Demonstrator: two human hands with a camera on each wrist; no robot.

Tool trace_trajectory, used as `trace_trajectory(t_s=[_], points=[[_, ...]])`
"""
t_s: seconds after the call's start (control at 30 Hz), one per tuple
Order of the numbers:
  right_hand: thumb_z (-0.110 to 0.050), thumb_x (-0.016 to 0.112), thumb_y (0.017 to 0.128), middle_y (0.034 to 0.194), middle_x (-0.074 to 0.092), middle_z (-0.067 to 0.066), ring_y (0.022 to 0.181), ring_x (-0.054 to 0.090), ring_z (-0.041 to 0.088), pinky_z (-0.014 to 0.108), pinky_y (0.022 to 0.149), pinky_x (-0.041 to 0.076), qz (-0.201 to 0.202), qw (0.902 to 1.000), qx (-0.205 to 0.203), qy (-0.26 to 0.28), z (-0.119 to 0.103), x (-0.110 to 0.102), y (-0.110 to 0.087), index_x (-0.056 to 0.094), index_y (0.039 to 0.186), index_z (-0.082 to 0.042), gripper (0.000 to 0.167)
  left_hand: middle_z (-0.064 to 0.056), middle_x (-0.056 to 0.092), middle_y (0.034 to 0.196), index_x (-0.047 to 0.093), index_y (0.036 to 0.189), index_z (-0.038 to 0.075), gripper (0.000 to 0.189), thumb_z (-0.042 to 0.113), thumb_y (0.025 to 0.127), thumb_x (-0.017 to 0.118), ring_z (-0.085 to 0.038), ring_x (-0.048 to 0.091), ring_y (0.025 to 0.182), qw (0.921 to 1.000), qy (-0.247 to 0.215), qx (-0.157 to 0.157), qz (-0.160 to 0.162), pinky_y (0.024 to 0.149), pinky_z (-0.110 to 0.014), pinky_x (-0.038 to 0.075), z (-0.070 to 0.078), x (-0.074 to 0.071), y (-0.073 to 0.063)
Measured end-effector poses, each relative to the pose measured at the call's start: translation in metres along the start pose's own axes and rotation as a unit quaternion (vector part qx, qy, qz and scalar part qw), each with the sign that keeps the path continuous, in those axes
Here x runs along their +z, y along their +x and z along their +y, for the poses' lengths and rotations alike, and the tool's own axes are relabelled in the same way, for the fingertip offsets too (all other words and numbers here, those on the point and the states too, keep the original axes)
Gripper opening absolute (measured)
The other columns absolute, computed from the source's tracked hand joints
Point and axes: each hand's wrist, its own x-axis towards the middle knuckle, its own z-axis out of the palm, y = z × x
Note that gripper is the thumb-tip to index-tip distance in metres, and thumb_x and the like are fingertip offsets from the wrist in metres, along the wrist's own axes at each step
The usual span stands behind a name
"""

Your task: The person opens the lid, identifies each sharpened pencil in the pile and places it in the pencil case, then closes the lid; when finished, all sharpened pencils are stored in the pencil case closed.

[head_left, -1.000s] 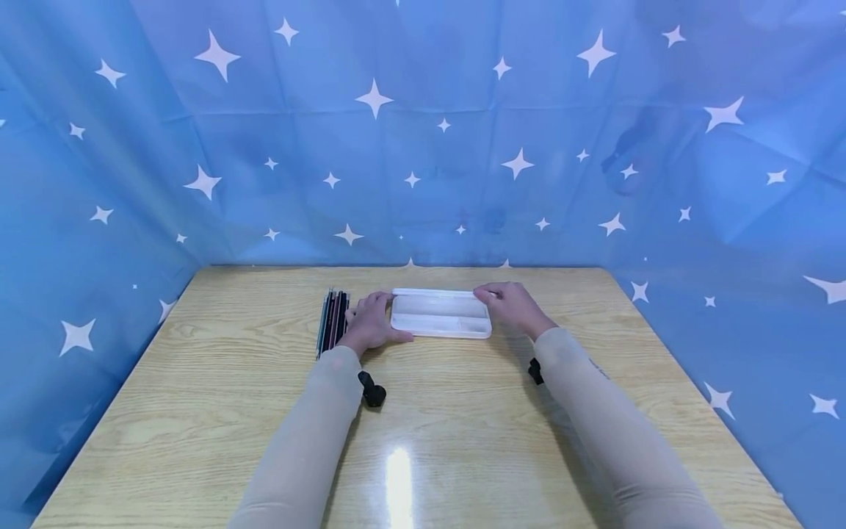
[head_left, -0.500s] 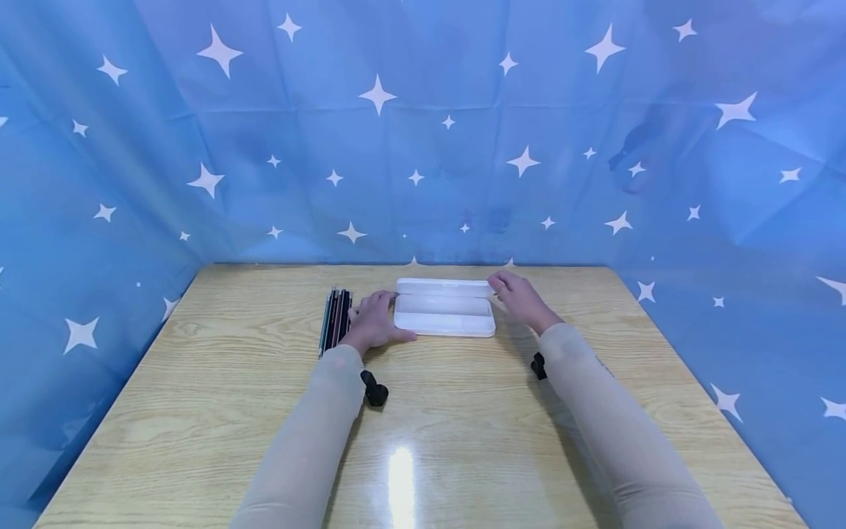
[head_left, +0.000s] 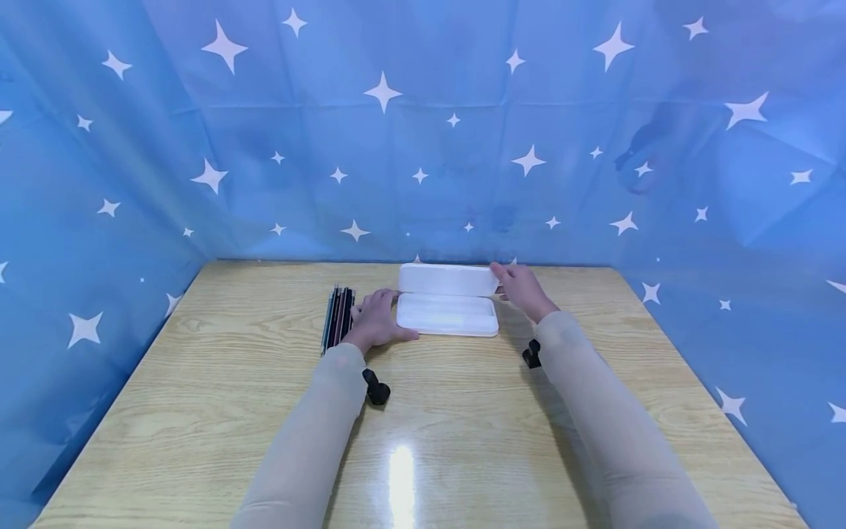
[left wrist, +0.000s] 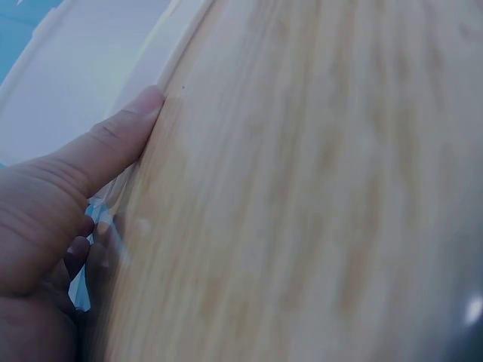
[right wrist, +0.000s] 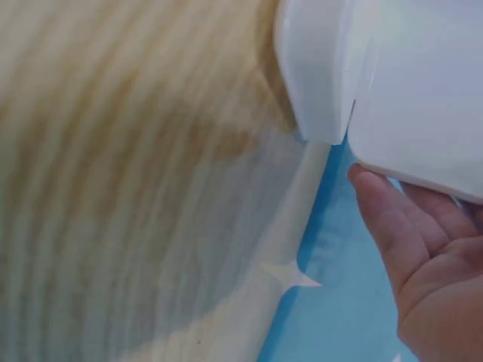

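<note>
Left hand (head_left: 378, 321): we see its thumb along the near edge and its fingers round the left end, so it grips the base.
Right hand (head_left: 526, 289): we find thumb and fingers clamped on the right edge of the lid.
Case (head_left: 423, 332): it is white and open, and we see it at the far middle of the table, between the hands.
Base (head_left: 476, 333): it lies with its long side running left to right.
Lid (head_left: 446, 280): it stands raised and tilted along the far side of the base.
Pencils (head_left: 342, 316): we see a row, mostly dark, side by side just left of the left hand, lying near to far.
Sleeves (head_left: 297, 433): pale, they reach in from the near side, a black device (head_left: 378, 391) at each wrist.
Table (head_left: 198, 367): wood-grained, with a bright glare at its near middle.
Curtain (head_left: 396, 147): blue with white stars, it hangs far, left and right of the table.
</note>
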Motion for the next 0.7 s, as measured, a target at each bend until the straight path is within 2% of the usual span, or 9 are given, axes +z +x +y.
trace_trajectory(t_s=[0.07,0.2,0.4,0.7], points=[[-0.062,0.036,0.103,0.144,0.052,0.022,0.116,0.062,0.04,0.052,0.099,0.053,-0.002,0.9999,0.006,0.009,-0.002,0.0,0.003,0.057,0.138,0.003,0.076,-0.007,0.033,0.16,0.04,0.153,0.016,0.103,0.062,0.072,0.086,-0.033,0.031,0.143,1.0,0.001,0.001,0.002,0.107,-0.055,0.022,0.0,0.0,0.0],[-0.061,0.035,0.105,0.145,0.051,0.021,0.113,0.063,0.038,0.052,0.097,0.054,-0.006,0.9997,0.02,0.013,-0.005,-0.001,0.011,0.056,0.139,0.001,0.074,-0.008,0.034,0.159,0.04,0.153,0.017,0.103,0.06,0.072,0.086,-0.034,0.032,0.142,1.0,-0.005,0.004,0.007,0.107,-0.057,0.022,-0.001,0.002,0.001],[-0.062,0.035,0.104,0.132,0.058,0.022,0.104,0.066,0.037,0.052,0.094,0.055,-0.012,0.9987,0.047,0.019,-0.008,0.0,0.025,0.056,0.138,0.0,0.074,-0.007,0.035,0.159,0.039,0.155,0.02,0.104,0.058,0.072,0.087,-0.034,0.031,0.142,1.0,-0.006,-0.003,0.003,0.106,-0.058,0.021,-0.006,0.006,0.004],[-0.067,0.034,0.101,0.117,0.062,0.019,0.094,0.068,0.035,0.052,0.091,0.055,0.014,0.9976,0.068,0.003,-0.004,0.003,0.043,0.06,0.118,-0.001,0.073,-0.009,0.037,0.158,0.04,0.154,0.016,0.104,0.059,0.071,0.087,-0.034,0.033,0.141,0.9999,-0.004,0.009,0.011,0.104,-0.056,0.025,0.0,-0.002,-0.002]])
